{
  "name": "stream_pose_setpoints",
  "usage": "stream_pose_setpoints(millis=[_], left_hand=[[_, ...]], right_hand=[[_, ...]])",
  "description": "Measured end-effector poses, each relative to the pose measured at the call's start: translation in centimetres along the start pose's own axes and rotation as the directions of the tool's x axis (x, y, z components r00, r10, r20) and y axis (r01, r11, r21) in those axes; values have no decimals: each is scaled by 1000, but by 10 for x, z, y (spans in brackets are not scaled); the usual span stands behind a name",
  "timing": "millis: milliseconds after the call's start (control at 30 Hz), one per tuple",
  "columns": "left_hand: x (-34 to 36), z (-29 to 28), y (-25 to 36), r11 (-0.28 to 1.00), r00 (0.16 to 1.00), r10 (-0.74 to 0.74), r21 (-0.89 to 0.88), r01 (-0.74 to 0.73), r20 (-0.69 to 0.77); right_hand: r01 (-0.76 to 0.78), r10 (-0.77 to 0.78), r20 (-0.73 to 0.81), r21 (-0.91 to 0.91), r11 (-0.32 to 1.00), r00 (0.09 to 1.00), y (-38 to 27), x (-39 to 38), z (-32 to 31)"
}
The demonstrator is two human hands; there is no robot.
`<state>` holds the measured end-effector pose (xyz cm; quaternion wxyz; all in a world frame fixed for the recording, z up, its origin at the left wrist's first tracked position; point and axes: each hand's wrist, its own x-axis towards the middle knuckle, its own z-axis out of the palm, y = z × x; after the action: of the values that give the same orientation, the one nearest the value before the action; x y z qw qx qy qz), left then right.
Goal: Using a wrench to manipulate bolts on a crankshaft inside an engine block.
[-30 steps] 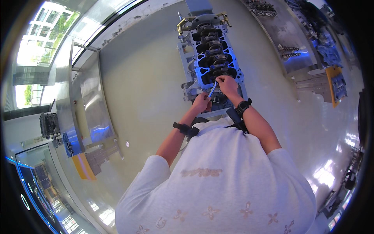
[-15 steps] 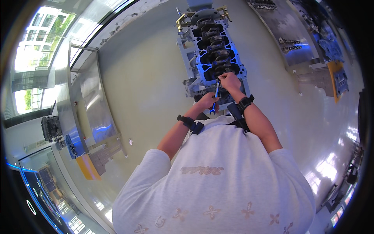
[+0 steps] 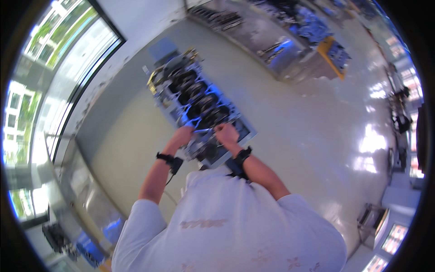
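Observation:
A wrench [image 3: 203, 130] lies crosswise between my hands, over the near end of an engine block [image 3: 186, 119]. My left hand [image 3: 183, 136] is closed round the wrench's left end. At its other end, the fingers of my right hand [image 3: 227, 134] are pinched together, hiding the tip. The dark crankshaft [image 3: 204, 108] runs lengthwise through the open block, just beyond my hands. Motion blur softens the fine parts near my fingers.
The block rests on a metal stand [image 3: 247, 129]. A steel bench [image 3: 253, 31] with engine parts stands at the far right, ending in a yellow-edged panel [image 3: 333, 59]. Another metal bench [image 3: 93, 190] is at the left, below large windows [image 3: 68, 54].
My view has turned, so the engine block now slants to the upper left. The wrench has swung from lengthwise to crosswise, and my hands have moved apart to either side.

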<state>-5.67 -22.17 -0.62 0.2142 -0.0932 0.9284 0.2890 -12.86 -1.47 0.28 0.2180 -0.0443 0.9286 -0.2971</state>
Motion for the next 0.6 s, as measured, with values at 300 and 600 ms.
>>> stream_pose_setpoints(millis=[300, 600], left_hand=[[13, -31, 7, 977, 993, 116, 180, -113, -6], [-30, 75, 22, 667, 975, -211, -720, 194, 68]], right_hand=[[-19, -47, 137, 441, 897, 989, 7, 7, 2], [319, -330, 109, 108, 942, 938, 5, 29, -10]])
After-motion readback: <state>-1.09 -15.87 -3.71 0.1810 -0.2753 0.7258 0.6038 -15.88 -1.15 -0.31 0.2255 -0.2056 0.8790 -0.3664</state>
